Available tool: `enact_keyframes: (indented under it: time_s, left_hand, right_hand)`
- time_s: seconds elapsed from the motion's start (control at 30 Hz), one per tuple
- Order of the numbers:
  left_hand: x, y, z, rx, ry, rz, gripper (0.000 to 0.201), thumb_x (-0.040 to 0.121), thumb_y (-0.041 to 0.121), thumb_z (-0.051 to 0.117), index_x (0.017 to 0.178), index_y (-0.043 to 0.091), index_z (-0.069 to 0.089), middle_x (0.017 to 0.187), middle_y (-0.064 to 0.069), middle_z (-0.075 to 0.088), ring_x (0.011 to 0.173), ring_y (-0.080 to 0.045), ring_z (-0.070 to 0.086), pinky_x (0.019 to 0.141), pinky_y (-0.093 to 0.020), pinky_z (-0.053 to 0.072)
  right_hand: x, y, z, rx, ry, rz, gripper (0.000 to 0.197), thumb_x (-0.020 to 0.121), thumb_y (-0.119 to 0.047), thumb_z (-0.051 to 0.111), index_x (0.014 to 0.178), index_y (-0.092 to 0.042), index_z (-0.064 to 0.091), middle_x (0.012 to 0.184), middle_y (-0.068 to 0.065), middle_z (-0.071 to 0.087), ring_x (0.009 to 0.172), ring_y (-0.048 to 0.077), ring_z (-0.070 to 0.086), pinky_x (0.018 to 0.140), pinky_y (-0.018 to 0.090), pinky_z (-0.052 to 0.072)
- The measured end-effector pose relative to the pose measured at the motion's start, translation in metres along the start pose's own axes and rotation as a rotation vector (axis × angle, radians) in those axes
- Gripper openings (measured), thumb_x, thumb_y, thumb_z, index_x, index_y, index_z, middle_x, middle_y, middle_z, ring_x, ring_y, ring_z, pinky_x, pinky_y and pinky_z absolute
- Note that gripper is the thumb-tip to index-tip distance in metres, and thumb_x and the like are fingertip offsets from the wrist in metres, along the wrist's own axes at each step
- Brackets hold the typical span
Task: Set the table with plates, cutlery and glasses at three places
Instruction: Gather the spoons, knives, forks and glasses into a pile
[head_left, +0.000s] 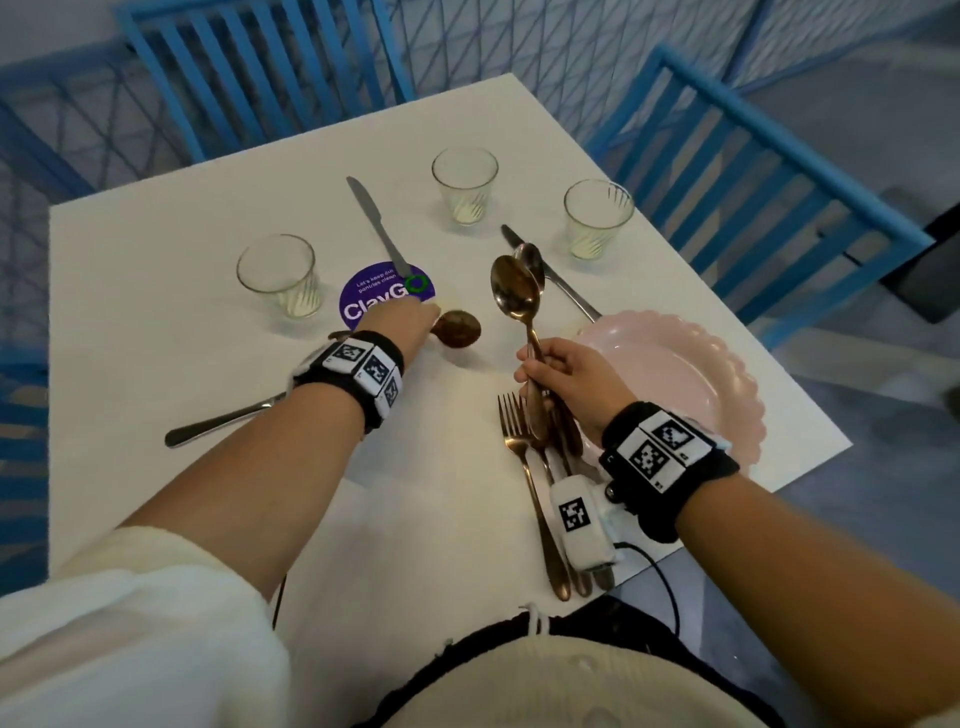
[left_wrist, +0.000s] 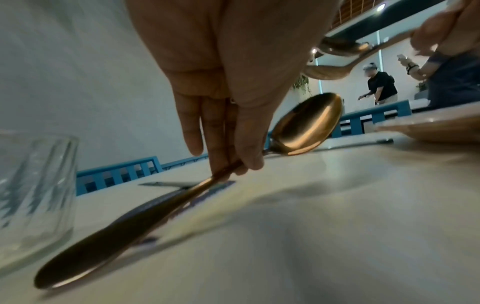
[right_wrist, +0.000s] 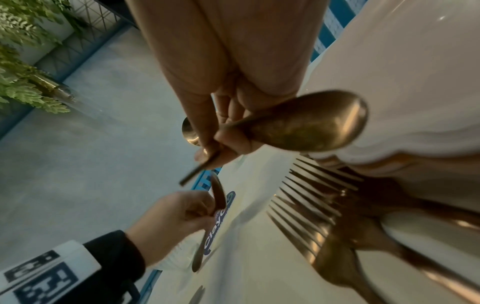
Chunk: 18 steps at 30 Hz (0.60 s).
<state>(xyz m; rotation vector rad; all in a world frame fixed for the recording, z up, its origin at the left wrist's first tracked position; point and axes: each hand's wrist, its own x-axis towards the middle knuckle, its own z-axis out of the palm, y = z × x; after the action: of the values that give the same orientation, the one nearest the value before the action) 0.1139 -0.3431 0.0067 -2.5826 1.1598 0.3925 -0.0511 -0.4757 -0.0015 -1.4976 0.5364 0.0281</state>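
Note:
My left hand (head_left: 415, 319) pinches the neck of a copper spoon (head_left: 458, 328), bowl just above the white table (head_left: 156, 260). In the left wrist view thumb and fingers (left_wrist: 221, 160) grip that spoon (left_wrist: 306, 125), handle slanting down beside a glass (left_wrist: 33, 185). My right hand (head_left: 532, 364) holds two copper spoons (head_left: 511, 293) upright above several forks (head_left: 517, 426) lying left of the pink plate (head_left: 717, 374). The right wrist view shows that hand (right_wrist: 221, 144) round the spoons (right_wrist: 306, 125), with the forks (right_wrist: 311, 205) below. Three glasses (head_left: 278, 275) (head_left: 465, 182) (head_left: 597, 221) stand on the table.
Silver knives lie near the far edge (head_left: 374, 221) and beside the right glass (head_left: 563, 293); another silver handle (head_left: 218, 423) lies under my left wrist. A purple sticker (head_left: 374, 299) marks the table's middle. Blue chairs (head_left: 753, 171) ring the table. People stand in the background (left_wrist: 381, 86).

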Motion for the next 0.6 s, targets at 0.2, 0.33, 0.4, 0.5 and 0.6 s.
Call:
enact_keyframes:
  time_s: [0.2, 0.33, 0.4, 0.5, 0.6]
  left_hand:
    - [-0.017, -0.009, -0.041, -0.45, 0.413, -0.138, 0.017, 0.092, 0.007, 0.049, 0.105, -0.002, 0.056, 0.101, -0.025, 0.063, 0.096, -0.037, 0.06, 0.079, -0.042, 0.045]
    - [-0.056, -0.001, -0.035, -1.046, 0.439, -0.271, 0.006, 0.087, 0.009, 0.061, 0.082, 0.009, 0.058, 0.083, -0.015, 0.066, 0.078, -0.026, 0.065, 0.074, -0.036, 0.056]
    - [-0.073, 0.009, -0.019, -1.378, 0.294, -0.302, 0.017, 0.089, 0.006, 0.058, 0.076, 0.015, 0.052, 0.081, -0.011, 0.066, 0.07, -0.02, 0.065, 0.068, -0.031, 0.058]
    - [-0.09, 0.025, 0.011, -1.56, 0.177, -0.368, 0.015, 0.09, 0.004, 0.056, 0.077, 0.011, 0.054, 0.076, -0.007, 0.066, 0.066, -0.014, 0.064, 0.059, -0.021, 0.058]
    - [-0.099, 0.039, 0.039, -1.658, 0.121, -0.448, 0.013, 0.089, 0.001, 0.056, 0.079, 0.008, 0.053, 0.075, -0.007, 0.066, 0.066, -0.017, 0.065, 0.052, -0.017, 0.057]
  right_hand:
    - [0.004, -0.006, 0.002, 0.048, -0.003, -0.002, 0.018, 0.094, -0.005, 0.048, 0.086, -0.019, 0.057, 0.074, -0.001, 0.064, 0.069, 0.014, 0.061, 0.061, 0.022, 0.048]
    - [0.004, -0.008, 0.008, -0.011, -0.096, 0.018, 0.015, 0.093, -0.007, 0.051, 0.085, -0.018, 0.058, 0.072, -0.002, 0.068, 0.068, 0.013, 0.064, 0.07, 0.028, 0.053]
    - [0.001, -0.006, 0.014, -0.058, -0.161, 0.039, 0.013, 0.093, -0.008, 0.053, 0.084, -0.016, 0.059, 0.069, -0.002, 0.069, 0.063, 0.013, 0.063, 0.063, 0.024, 0.052]
    - [-0.007, 0.004, 0.025, -0.088, -0.246, 0.081, 0.011, 0.093, -0.009, 0.054, 0.084, -0.012, 0.059, 0.067, -0.001, 0.068, 0.057, 0.01, 0.062, 0.054, 0.02, 0.047]
    - [-0.014, 0.014, 0.032, -0.155, -0.334, 0.107, 0.013, 0.093, -0.008, 0.052, 0.082, -0.013, 0.057, 0.072, 0.004, 0.067, 0.055, 0.006, 0.064, 0.053, 0.017, 0.048]
